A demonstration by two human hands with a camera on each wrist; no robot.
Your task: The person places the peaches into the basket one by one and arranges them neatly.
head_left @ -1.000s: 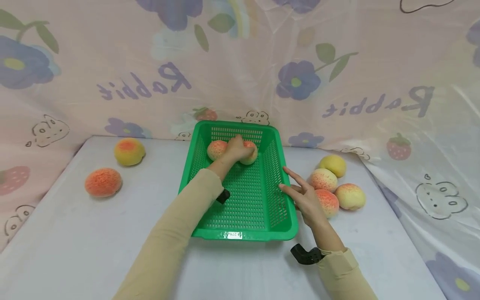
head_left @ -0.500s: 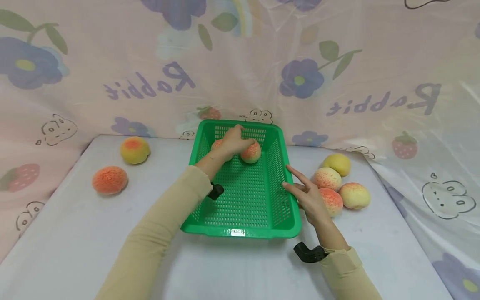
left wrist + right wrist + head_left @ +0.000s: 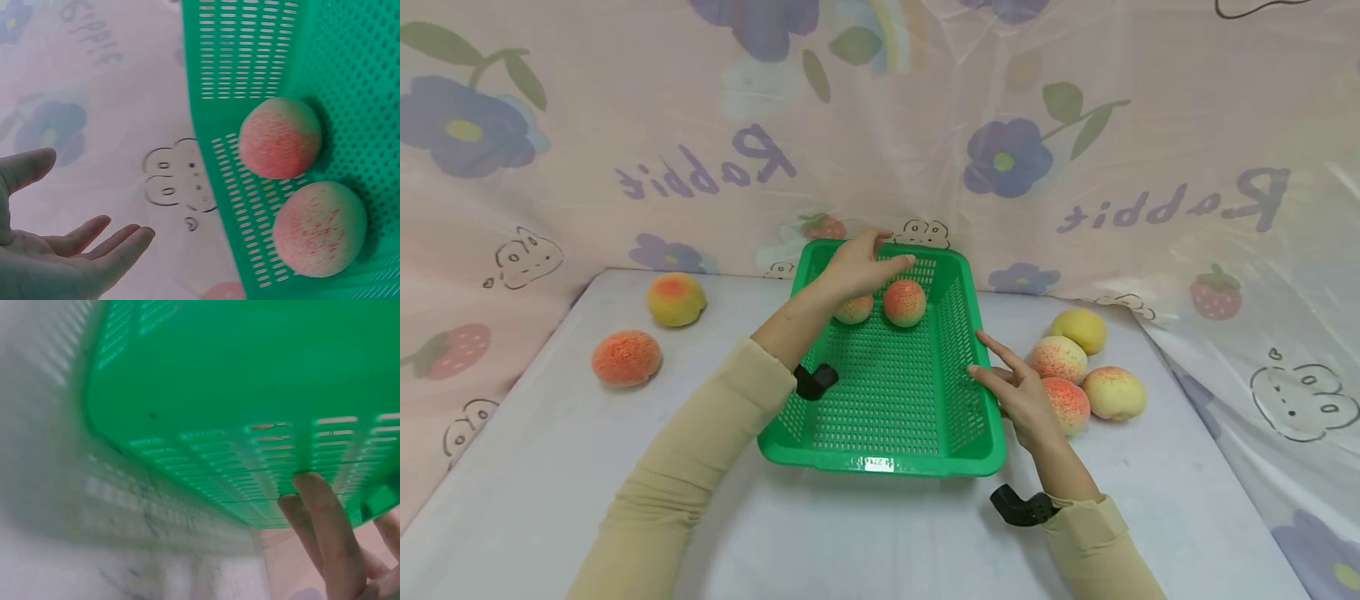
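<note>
A green plastic basket with slotted walls holds two red-speckled peaches, the right peach in full sight and the left peach partly behind my left hand. My left hand hovers over the basket's far rim, fingers spread and holding nothing. In the left wrist view the left hand is apart from both peaches. My right hand holds the basket's right side, with thumb and index finger at the rim. Its other fingers lie against the outer wall in the right wrist view.
On the table's left lie a yellow-red peach and an orange peach. Right of the basket, close by my right hand, cluster a yellow fruit, a speckled peach, a red peach and a pale peach. Patterned cloth hangs behind.
My left hand has let go of the right peach in the basket, risen and drawn back left with its fingers spread. The right hand stays on the basket's side.
</note>
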